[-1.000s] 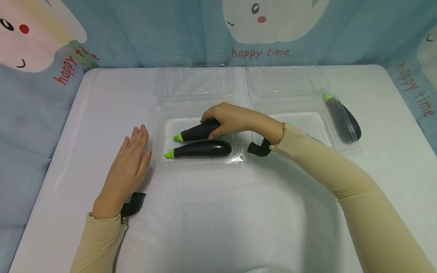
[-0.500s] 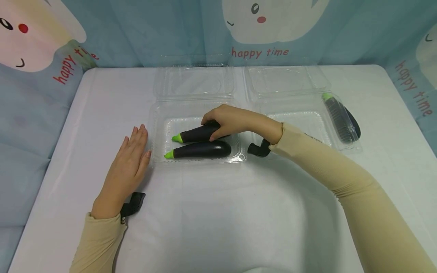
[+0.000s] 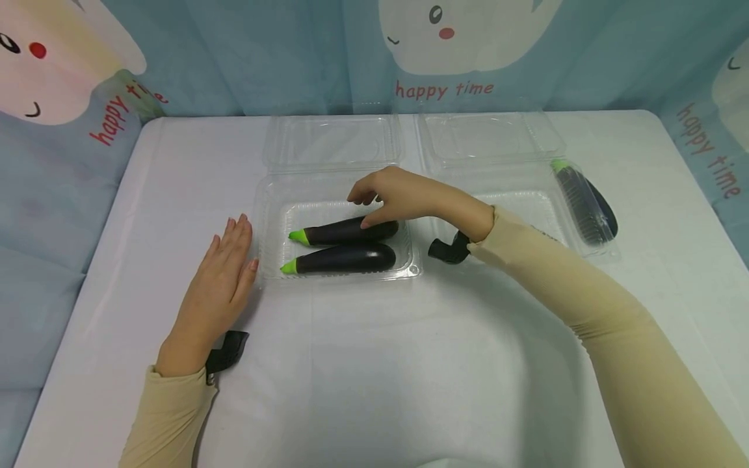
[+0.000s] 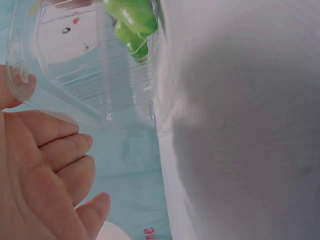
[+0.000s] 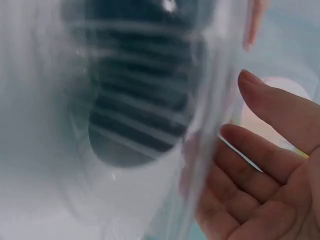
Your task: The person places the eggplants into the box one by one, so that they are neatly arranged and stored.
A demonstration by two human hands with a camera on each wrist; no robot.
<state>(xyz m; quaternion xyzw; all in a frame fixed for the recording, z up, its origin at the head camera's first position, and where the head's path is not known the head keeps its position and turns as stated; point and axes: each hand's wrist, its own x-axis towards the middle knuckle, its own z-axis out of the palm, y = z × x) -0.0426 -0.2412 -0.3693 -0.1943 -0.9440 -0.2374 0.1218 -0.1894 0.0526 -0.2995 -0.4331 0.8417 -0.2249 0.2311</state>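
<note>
Blue curtain (image 3: 316, 58) behind white table (image 3: 374, 370); pale object (image 3: 450, 463), perhaps rounded, near side.

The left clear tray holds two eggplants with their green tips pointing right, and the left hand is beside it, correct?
Not quite: the head view shows the green tips pointing left. The left clear tray does hold two eggplants, the left hand beside it.

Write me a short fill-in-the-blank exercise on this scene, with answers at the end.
The left-hand container holds ____ eggplants.
Their stem ends are ____ in color.
The hand over them is the person's ____ hand.
Red lettering on the curtain reads "happy ____".

Missing words: two; green; right; time.
</note>
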